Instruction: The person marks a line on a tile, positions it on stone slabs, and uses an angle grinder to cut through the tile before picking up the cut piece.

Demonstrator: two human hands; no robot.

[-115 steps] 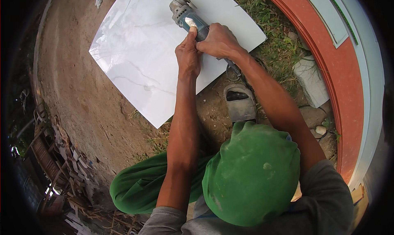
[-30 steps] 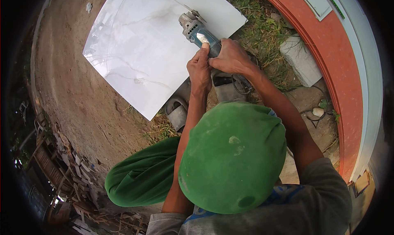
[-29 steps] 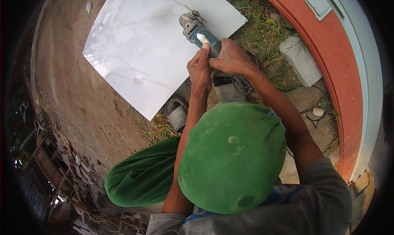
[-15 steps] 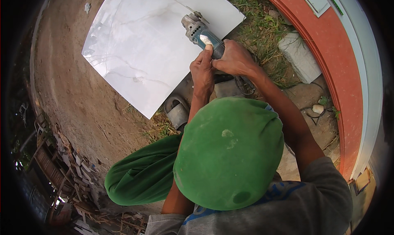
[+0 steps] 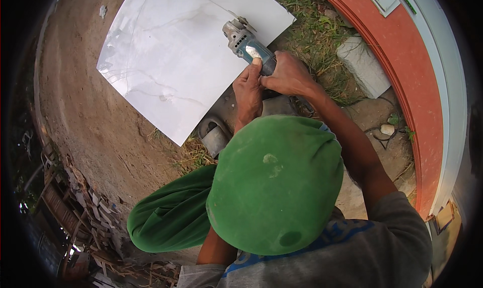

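An angle grinder (image 5: 245,42) with a teal body and a dusty metal head rests over a large white glossy tile (image 5: 166,62) with faint grey veining. Its thin disc (image 5: 245,22) appears edge-on at the end of a line running across the tile. My left hand (image 5: 247,91) grips the body from the near left, thumb pressed on top. Wrapped round the dark rear end is my right hand (image 5: 291,73). Whether the disc spins or touches the tile I cannot tell. Beneath my arms lie dark sandals (image 5: 214,136), partly hidden.
Grass (image 5: 314,31) and a pale concrete block (image 5: 363,67) lie right of the tile, beside a red-orange wall base (image 5: 417,72). A dark cord (image 5: 383,137) runs near it. Bare earth (image 5: 75,102) stretches left, with scrap wood (image 5: 95,222) at the lower left.
The grinder has shifted slightly toward the tile's near right side, with both hands still on it. The whole ground view has slid a little to the left.
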